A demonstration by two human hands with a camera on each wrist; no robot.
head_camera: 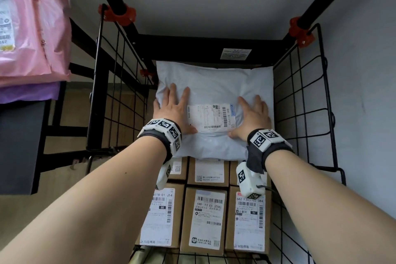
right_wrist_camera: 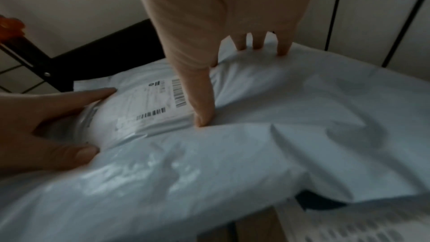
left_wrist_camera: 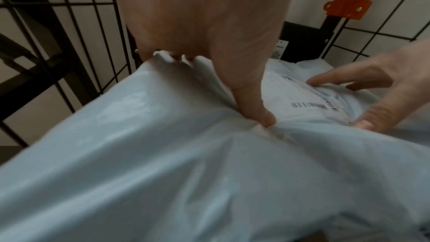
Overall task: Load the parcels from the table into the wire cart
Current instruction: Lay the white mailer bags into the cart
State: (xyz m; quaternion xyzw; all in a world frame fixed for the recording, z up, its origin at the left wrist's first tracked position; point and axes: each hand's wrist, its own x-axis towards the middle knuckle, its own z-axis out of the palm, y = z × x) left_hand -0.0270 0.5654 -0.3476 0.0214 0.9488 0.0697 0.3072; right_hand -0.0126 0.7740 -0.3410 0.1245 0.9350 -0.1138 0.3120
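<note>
A white plastic mailer parcel [head_camera: 214,83] lies flat at the far end of the black wire cart [head_camera: 304,96], on top of brown cardboard boxes [head_camera: 203,216]. My left hand [head_camera: 173,109] presses on its left part with the fingers spread and straight. My right hand [head_camera: 252,115] presses on its right part the same way. The shipping label [head_camera: 212,117] shows between the two hands. In the left wrist view the left hand [left_wrist_camera: 209,34] has its thumb dug into the mailer [left_wrist_camera: 163,154]. The right wrist view shows the right hand [right_wrist_camera: 221,16] flat on the mailer [right_wrist_camera: 256,154].
Pink mailer parcels [head_camera: 32,34] are stacked on a purple one [head_camera: 27,92] on the dark table [head_camera: 19,146] at the left. Several labelled boxes fill the near half of the cart floor. Wire walls rise on the left and right, with a grey wall behind.
</note>
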